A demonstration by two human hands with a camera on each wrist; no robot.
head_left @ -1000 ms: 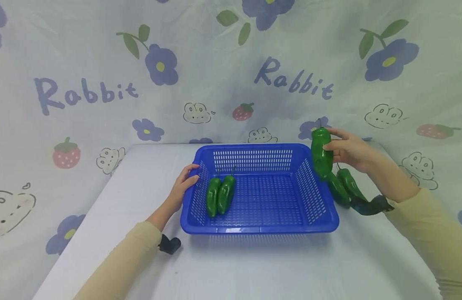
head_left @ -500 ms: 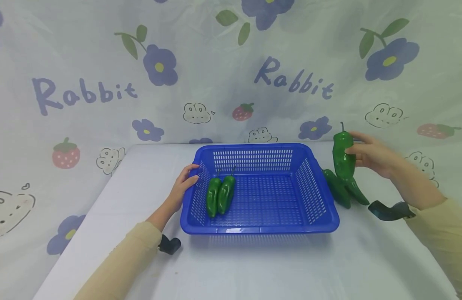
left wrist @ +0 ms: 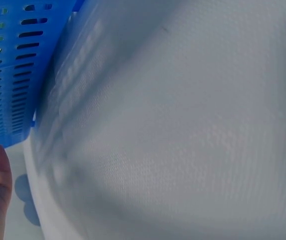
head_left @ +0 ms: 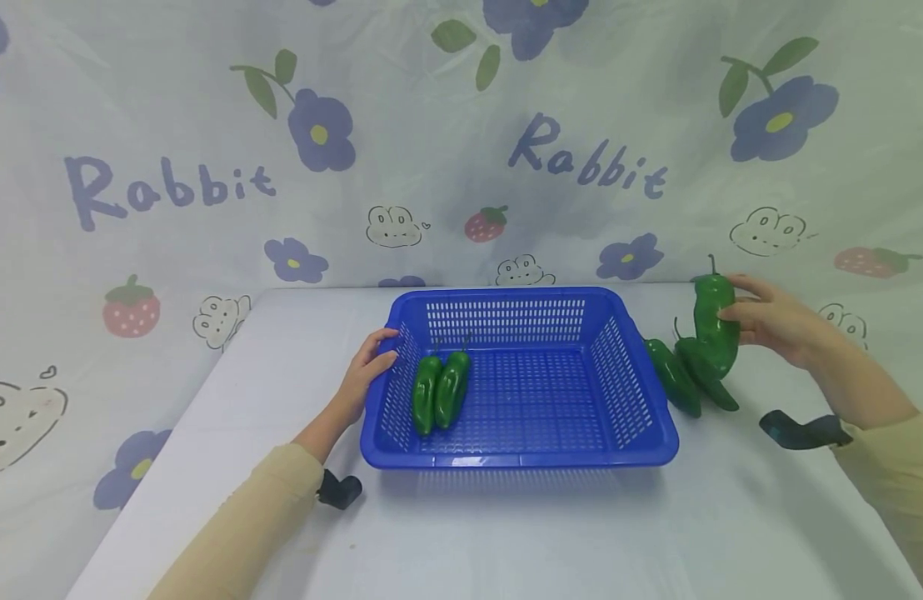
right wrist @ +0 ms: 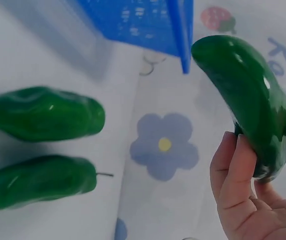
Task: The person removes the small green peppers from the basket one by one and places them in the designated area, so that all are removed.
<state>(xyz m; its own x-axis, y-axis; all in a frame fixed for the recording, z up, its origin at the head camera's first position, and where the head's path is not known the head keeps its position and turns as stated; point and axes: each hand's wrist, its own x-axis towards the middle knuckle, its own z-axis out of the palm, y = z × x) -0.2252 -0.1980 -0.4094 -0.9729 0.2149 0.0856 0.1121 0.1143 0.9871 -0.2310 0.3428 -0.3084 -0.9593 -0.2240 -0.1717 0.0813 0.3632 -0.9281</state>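
My right hand (head_left: 780, 325) holds a glossy green pepper (head_left: 715, 321) upright, its thin stem pointing up, above the table's right side. The right wrist view shows the fingers and thumb round one end of this pepper (right wrist: 255, 95). Below and left of it, two more green peppers (head_left: 673, 379) lie on the table next to the basket; the held one partly covers the nearer. My left hand (head_left: 364, 375) grips the left rim of a blue plastic basket (head_left: 517, 459). Inside the basket, two green peppers (head_left: 451, 389) lie side by side at the left.
The basket has slotted walls and stands mid-table on a white cloth (head_left: 551, 533). Behind the table hangs a printed curtain (head_left: 401, 125) with flowers and rabbits. A dark piece (head_left: 805, 431) sticks out at the right wrist, another dark piece (head_left: 339, 490) at the left.
My right hand has carried the pepper rightward, away from the basket's right rim, and slightly lower. My left hand and the basket stay where they were.
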